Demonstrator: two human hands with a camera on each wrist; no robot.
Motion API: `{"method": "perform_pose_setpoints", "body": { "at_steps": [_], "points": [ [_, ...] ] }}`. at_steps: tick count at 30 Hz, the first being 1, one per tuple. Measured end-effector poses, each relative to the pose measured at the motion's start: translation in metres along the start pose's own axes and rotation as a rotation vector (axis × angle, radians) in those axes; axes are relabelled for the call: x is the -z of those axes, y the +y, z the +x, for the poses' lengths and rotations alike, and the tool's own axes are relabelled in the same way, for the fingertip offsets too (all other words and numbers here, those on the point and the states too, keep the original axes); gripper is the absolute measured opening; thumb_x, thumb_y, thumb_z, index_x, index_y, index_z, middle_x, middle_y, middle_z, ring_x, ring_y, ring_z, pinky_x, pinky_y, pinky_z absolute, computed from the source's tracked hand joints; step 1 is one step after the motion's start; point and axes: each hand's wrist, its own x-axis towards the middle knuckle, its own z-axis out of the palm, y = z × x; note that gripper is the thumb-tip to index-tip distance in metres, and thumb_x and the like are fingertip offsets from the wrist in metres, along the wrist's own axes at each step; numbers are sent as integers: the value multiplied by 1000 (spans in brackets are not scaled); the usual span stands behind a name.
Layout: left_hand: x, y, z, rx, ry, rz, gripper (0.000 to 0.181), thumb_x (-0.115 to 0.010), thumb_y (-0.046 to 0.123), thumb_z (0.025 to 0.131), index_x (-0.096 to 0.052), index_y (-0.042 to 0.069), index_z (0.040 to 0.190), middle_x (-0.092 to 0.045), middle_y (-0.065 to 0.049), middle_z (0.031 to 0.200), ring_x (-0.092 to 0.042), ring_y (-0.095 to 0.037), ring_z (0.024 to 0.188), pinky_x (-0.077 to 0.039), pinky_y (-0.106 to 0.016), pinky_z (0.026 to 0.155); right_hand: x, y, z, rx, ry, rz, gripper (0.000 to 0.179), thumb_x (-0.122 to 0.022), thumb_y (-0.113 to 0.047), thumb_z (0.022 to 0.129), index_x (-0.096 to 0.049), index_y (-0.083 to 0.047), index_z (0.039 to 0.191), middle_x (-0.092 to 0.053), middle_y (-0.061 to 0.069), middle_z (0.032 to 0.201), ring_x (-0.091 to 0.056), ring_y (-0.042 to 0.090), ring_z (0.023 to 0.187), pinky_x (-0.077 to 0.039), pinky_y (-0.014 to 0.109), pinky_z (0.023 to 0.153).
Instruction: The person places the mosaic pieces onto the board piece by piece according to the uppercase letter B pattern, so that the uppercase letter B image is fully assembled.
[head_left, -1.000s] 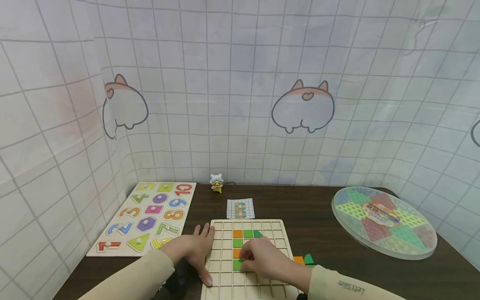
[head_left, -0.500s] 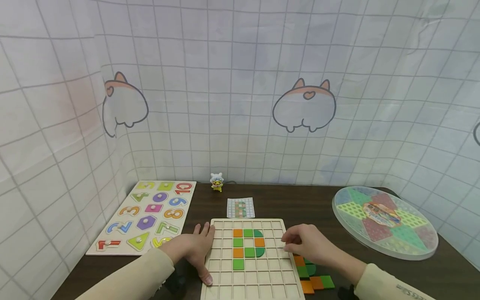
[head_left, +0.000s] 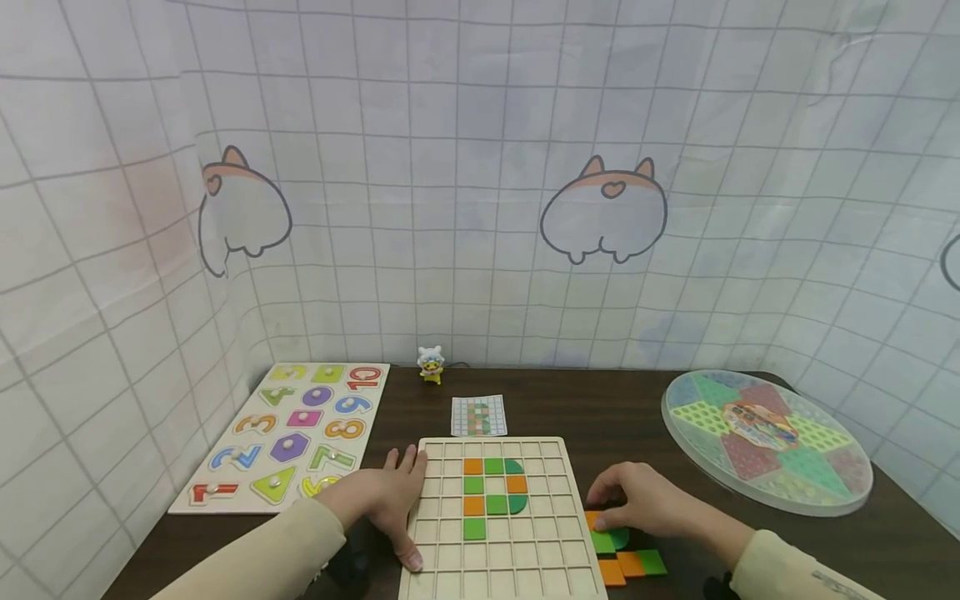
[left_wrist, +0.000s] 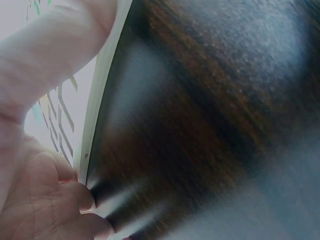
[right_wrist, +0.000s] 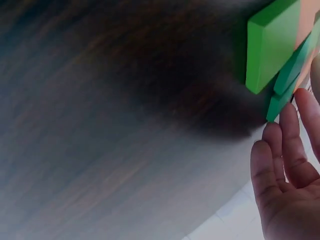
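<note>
Gridded white cloth [head_left: 450, 308] behind dark wooden tabletop [head_left: 592, 421] | left hand [head_left: 384, 498]: unclenched, with spread fingers along left edge of grid board [head_left: 500, 557], thumb on rim | board: between both hands, with green and orange inlaid tiles [head_left: 497, 505] | right hand [head_left: 643, 500]: fingertips at loose tiles [head_left: 631, 564] beside board's right edge; grasp on one: cannot tell

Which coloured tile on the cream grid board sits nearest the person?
The bright green square tile, alone in its row on the cream grid board; all others there lie farther away.
</note>
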Motion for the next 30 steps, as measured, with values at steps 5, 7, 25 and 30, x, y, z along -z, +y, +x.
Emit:
{"method": "perform_pose_setpoints", "body": {
  "at_steps": [5, 7, 25, 30],
  "points": [
    [1, 1, -2, 5, -11, -18, 161, -84, 84, 43, -11, 6, 164, -9, -19, 172, -8, -47, 157, -25, -60, 123, -3, 1, 4, -18, 16, -40, 20, -84, -22, 86, -75, -13, 100, -71, -4, 97, -65, 14, 89, -55, 30, 77],
    [2, 1, -3, 6, -13, -23, 162, -84, 84, 42, -11, 7, 164, -9, -19, 172, -7, -46, 158, -24, -60, 123, -4, 1, 5, -31, 28, -54, 17, -84, -22, 86, -74, -14, 97, -70, -5, 93, -62, 11, 86, -53, 30, 75],
    [0, 0, -2, -6, 13, -14, 160, -86, 82, 44, -12, 6, 164, -10, -20, 171, -9, -47, 157, -27, -59, 122, -1, -1, 9, -39, 46, 3, 9, -81, -15, 88, -74, -11, 93, -69, -4, 84, -59, 9, 75, -50, 25, 66],
    [0, 0, -1, -6, 9, -20, 161, -85, 83, 43, -11, 5, 164, -10, -20, 171, -9, -48, 157, -26, -59, 122, -2, -2, 12, -72, 88, -20, 9, -79, -15, 90, -72, -11, 91, -66, -4, 81, -57, 13, 73, -49, 27, 65]
  ]
}}
